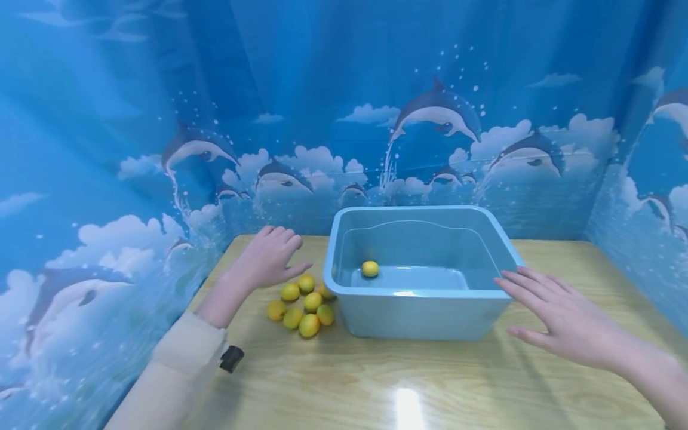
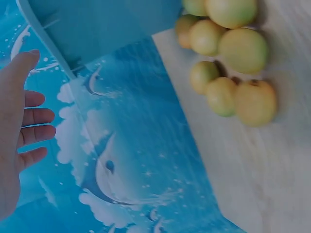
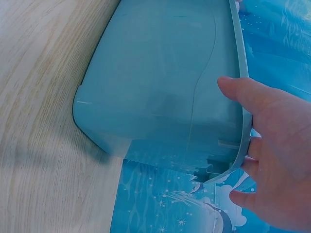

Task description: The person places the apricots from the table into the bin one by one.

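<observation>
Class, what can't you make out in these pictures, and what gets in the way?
Head: the near floor of the bin, hidden by its near side.
Left wrist: the rest of the upper fruits, cut off by the top edge.
Right wrist: the bin's inside, hidden by its outer side; part of the right hand, cut off by the right edge.

Fruits (image 1: pixel 313 301) are yellow (some greenish), the bin (image 1: pixel 419 316) blue, the backdrop (image 1: pixel 333 71) dolphin-patterned.

I see the right hand (image 3: pixel 279 145) spread at the right end of the blue tub (image 3: pixel 155 73), wooden table (image 3: pixel 39 97) below, printed cloth (image 3: pixel 274 48) beyond.
</observation>
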`<action>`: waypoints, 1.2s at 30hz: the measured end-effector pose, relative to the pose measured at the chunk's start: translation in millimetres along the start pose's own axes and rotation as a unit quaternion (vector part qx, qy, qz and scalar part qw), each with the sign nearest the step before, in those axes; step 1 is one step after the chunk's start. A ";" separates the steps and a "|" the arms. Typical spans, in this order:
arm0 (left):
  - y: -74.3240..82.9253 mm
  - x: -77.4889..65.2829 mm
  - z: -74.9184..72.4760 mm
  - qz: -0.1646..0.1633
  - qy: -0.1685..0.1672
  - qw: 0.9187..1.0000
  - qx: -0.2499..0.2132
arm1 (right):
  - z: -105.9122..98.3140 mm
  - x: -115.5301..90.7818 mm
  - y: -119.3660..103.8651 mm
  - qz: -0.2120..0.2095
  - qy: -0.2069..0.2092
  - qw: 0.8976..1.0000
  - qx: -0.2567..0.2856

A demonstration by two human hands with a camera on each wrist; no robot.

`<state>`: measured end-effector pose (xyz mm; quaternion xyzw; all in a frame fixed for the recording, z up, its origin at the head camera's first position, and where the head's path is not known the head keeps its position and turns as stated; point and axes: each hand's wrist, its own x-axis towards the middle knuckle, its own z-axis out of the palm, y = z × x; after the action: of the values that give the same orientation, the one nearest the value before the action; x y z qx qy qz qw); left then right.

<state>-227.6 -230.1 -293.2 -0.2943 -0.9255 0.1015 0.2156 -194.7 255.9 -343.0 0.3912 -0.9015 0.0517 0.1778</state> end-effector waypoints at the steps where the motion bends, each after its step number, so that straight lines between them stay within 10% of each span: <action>1: -0.3 -2.8 1.9 -0.002 -0.003 1.000 -0.002 | -0.1 -0.3 0.1 0.000 0.001 1.000 -0.001; 36: -3.6 -100.4 93.8 -0.069 -0.124 0.989 -0.042 | 3.5 -0.8 -0.7 -0.012 0.022 1.000 -0.014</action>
<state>-198.8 -297.9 -409.2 -0.2241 -0.9665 0.0835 0.0933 -194.7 255.1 -346.5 0.3983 -0.8933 0.0457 0.2031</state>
